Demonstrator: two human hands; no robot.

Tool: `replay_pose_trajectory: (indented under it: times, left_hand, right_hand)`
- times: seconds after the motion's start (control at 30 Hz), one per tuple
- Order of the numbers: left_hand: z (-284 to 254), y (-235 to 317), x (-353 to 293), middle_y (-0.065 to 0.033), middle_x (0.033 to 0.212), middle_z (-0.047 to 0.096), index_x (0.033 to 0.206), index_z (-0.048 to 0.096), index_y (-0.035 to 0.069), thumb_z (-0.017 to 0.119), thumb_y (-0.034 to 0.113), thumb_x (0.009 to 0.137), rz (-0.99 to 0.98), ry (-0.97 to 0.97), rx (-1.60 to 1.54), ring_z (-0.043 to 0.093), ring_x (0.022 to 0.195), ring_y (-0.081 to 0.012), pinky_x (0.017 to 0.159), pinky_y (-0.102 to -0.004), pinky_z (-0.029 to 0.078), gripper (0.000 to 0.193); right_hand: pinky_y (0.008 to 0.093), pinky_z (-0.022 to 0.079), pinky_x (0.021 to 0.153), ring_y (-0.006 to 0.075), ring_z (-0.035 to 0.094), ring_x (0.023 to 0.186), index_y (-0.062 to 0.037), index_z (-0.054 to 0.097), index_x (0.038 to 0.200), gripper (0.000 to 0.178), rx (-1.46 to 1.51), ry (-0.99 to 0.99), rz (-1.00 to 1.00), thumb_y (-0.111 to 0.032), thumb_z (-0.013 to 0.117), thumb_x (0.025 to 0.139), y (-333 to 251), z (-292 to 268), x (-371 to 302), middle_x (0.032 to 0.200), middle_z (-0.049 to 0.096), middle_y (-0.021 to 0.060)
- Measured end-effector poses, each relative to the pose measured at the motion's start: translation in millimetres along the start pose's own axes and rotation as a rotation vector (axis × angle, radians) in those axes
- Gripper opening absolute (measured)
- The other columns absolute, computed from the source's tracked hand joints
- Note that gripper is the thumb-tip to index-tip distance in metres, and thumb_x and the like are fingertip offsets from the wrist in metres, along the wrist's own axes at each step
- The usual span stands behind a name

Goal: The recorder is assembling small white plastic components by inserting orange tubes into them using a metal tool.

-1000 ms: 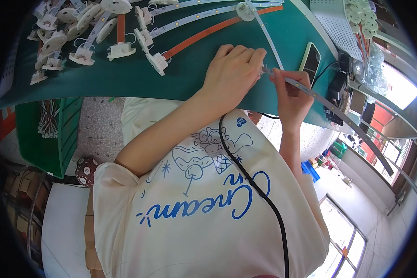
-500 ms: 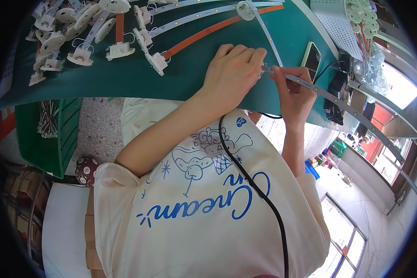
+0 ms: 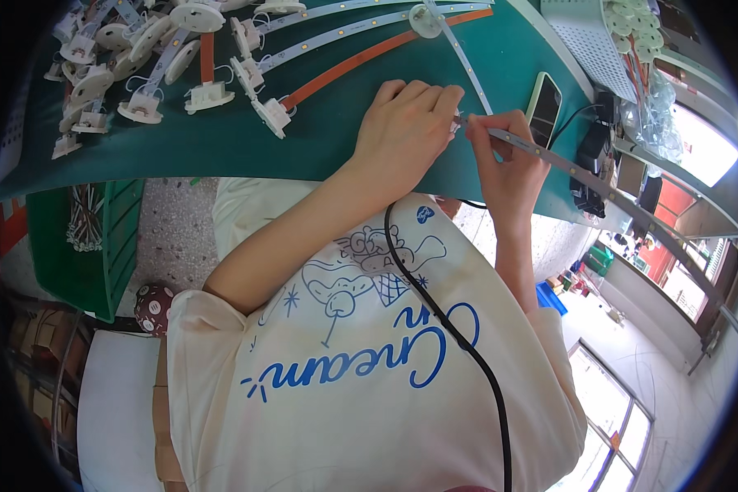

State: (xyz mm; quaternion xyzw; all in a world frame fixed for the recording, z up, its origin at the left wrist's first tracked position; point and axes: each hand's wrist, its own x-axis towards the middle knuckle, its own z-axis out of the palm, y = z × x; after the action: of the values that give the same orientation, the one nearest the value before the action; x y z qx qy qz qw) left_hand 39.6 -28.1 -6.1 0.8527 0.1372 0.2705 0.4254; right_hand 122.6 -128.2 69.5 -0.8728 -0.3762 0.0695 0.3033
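Green crate [image 3: 123, 254] stands at nine o'clock in the view, below the table edge, with a bundle of thin wires [image 3: 85, 220] inside. At ten o'clock, a cluster of white fittings [image 3: 141, 107] with short strips lies on the green tabletop [image 3: 303, 157]. An orange strip [image 3: 354, 61] lies at eleven o'clock from the left hand [image 3: 406, 135], its lower end at a white fitting. The left hand is back upward, fingers bent and drawn together. A small pale piece [image 3: 455, 125] shows at its fingertips; whether they grip it cannot be told. Another LED strip [image 3: 466, 67] lies at eleven o'clock from the right hand [image 3: 512, 168], passing a white disc [image 3: 423, 22]. The right hand pinches a long LED strip [image 3: 578, 172] between thumb and forefinger, near the end by the left fingertips. From there the strip runs toward four o'clock, beyond the table edge. A phone [image 3: 545, 111] lies at one o'clock from the right hand.
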Motion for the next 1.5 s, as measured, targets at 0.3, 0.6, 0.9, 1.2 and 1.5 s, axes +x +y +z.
replay_pose_trajectory:
  times: [0.3,0.6,0.9,1.2,1.5]
  left_hand:
    - [0.0,0.0,-1.2,-0.0053,0.103,0.064,0.127,0.052,0.008,0.072,0.012,0.076,0.041,0.013,0.036,0.058,0.101,-0.0229,0.09,-0.0407,0.04,0.055]
    - [-5.2,-1.3,-7.5,-0.0073,0.114,0.06,0.127,0.053,0.012,0.072,0.012,0.077,0.083,0.022,-0.021,0.055,0.109,-0.0264,0.093,-0.041,0.039,0.053]
    - [-32.4,0.8,6.6,-0.009,0.102,0.065,0.097,0.062,0.005,0.068,0.012,0.084,-0.074,-0.044,-0.219,0.064,0.088,-0.0292,0.077,-0.0389,0.049,0.016]
    - [-192.5,-17.7,55.3,-0.0101,0.086,0.065,0.103,0.061,0.002,0.061,0.028,0.094,-0.321,0.295,0.19,0.057,0.065,-0.0176,0.061,-0.031,0.045,0.027]
    - [-100.4,4.5,31.4,-0.0121,0.101,0.055,0.118,0.054,0.005,0.074,0.019,0.081,0.089,0.07,-0.159,0.058,0.088,-0.0273,0.077,-0.036,0.048,0.044]
  right_hand:
    - [0.0275,0.054,0.06,0.0202,0.071,0.069,-0.0001,0.06,0.083,0.009,-0.003,-0.05,0.02,-0.004,0.068,0.083,2.0,-5.2,7.7,0.075,0.068,0.0098]
    - [0.0295,0.05,0.056,0.0179,0.066,0.061,-0.0012,0.057,0.083,0.015,-0.129,-0.066,-0.114,-0.008,0.07,0.083,10.5,-3.6,6.2,0.072,0.066,0.0091]
    - [0.0249,0.05,0.068,0.0089,0.062,0.074,-0.0031,0.054,0.122,0.043,0.327,-0.486,0.13,-0.007,0.072,0.082,20.6,-34.0,39.1,0.107,0.063,0.0113]
    - [0.0384,0.051,0.071,0.0313,0.065,0.081,-0.0017,0.065,0.096,0.018,-0.314,-0.199,-0.194,-0.005,0.068,0.079,9.5,-23.3,62.4,0.096,0.064,0.0152]
    - [0.0309,0.051,0.062,0.0211,0.061,0.071,-0.005,0.07,0.091,0.015,-0.276,0.19,-0.424,0.001,0.07,0.077,-24.3,-71.1,53.0,0.086,0.06,0.0068]
